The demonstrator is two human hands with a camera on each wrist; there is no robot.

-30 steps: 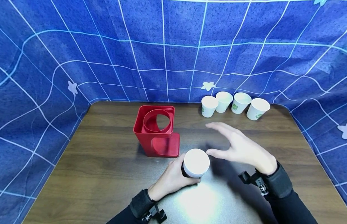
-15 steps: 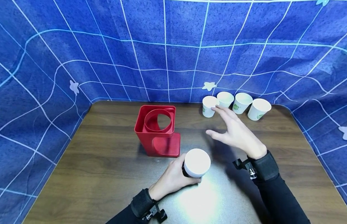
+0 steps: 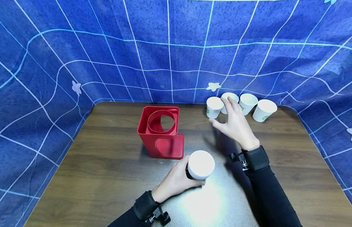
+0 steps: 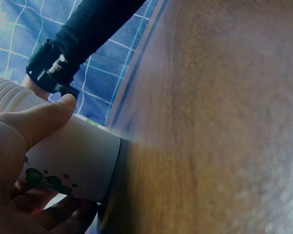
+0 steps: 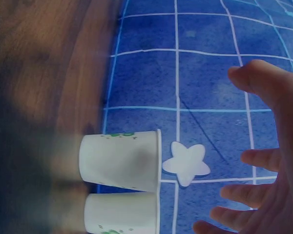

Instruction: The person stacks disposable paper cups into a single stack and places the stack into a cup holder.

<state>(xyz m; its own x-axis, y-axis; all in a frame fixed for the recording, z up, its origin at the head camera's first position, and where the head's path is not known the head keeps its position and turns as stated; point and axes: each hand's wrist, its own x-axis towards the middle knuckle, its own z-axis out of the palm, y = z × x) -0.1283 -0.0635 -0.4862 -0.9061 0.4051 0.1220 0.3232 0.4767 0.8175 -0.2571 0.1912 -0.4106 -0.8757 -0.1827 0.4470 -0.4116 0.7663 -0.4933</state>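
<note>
My left hand [image 3: 190, 172] grips a white paper cup [image 3: 200, 164] near the table's front; its flat white end faces up. In the left wrist view my thumb [image 4: 41, 122] lies along the green-printed cup [image 4: 75, 161]. My right hand [image 3: 224, 114] is open with spread fingers and reaches the back row of several white cups, by the leftmost cup [image 3: 213, 106] and the second cup [image 3: 227, 96]. In the right wrist view my fingers [image 5: 263, 83] hover apart from two of these cups [image 5: 121, 160]. A red cup holder [image 3: 161, 132] stands left of centre.
The brown wooden table [image 3: 107, 164] is walled on three sides by a blue cloth [image 3: 170, 47] with white grid lines. Two more cups [image 3: 247, 102] [image 3: 264, 109] stand at the back right. A white star sticker [image 5: 185, 163] is on the cloth behind the cups.
My right hand has moved from beside the held cup to the back, up to the row of cups. The left hand and its cup have stayed put.
</note>
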